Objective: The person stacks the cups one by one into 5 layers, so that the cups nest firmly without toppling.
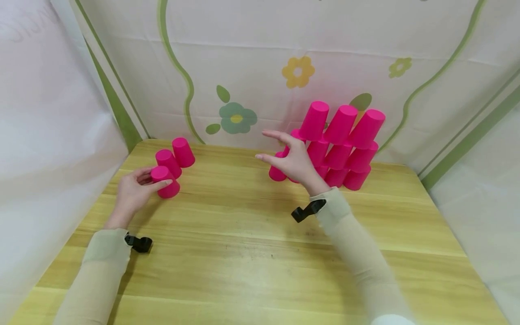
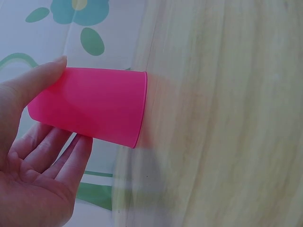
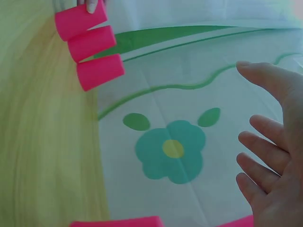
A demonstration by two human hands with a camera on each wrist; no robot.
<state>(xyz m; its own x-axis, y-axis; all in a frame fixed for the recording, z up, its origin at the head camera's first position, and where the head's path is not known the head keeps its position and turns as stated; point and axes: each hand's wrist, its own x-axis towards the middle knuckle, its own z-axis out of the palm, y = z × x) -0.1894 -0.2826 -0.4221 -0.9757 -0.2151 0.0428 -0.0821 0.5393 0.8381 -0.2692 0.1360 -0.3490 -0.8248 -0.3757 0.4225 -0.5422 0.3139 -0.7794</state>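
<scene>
My left hand [image 1: 136, 192] pinches a pink cup [image 1: 168, 185] between thumb and fingers. This cup stands upside down at the front of a short row, with a middle cup [image 1: 169, 163] and a rear cup [image 1: 184, 152] behind it. In the left wrist view its rim meets the wooden surface. My right hand [image 1: 298, 161] holds nothing, thumb and fingers spread apart, in front of the left part of a stack of upside-down pink cups [image 1: 359, 159]. That hand hides some of the stack's lower left cups in the head view.
The wooden table [image 1: 243, 253] carries both groups of cups. A white curtain [image 1: 252, 58] with flowers and green wavy lines hangs at the back edge, and more white cloth [image 1: 53, 113] hangs at the sides. Black wrist mounts [image 1: 308, 210] sit on both sleeves.
</scene>
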